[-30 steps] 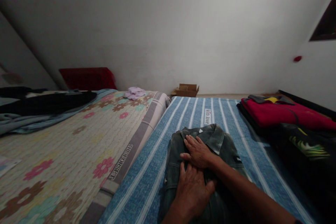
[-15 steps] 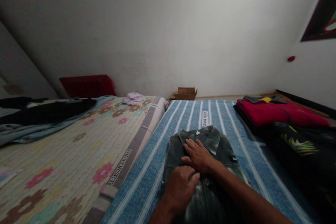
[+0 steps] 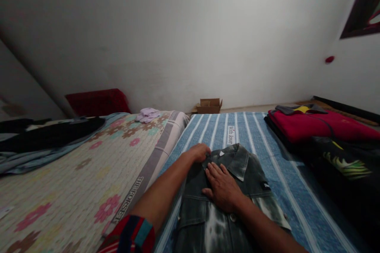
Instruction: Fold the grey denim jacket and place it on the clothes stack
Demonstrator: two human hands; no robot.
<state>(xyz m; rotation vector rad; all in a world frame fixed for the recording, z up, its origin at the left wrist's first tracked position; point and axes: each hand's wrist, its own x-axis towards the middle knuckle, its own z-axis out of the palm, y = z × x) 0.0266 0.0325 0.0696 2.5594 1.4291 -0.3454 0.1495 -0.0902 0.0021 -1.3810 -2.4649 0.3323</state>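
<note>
A dark green denim jacket (image 3: 252, 174) lies folded on the blue striped mattress (image 3: 246, 126). My right hand (image 3: 222, 185) rests flat on the middle of the jacket, fingers spread and pointing away from me. My left hand (image 3: 199, 152) has reached to the jacket's far left corner beside the collar, its fingers curled on the fabric edge there. The collar, with a small white tag, faces the wall.
A red folded garment (image 3: 314, 126) lies on a stack of dark clothes (image 3: 344, 166) along the right. At left is a floral mattress (image 3: 89, 166) with dark clothing (image 3: 44, 136) and a lilac cloth (image 3: 147, 114). A cardboard box (image 3: 209, 106) stands by the wall.
My left hand has moved from the jacket's near part forward to its far left corner by the collar. My right hand has stayed pressed on the jacket.
</note>
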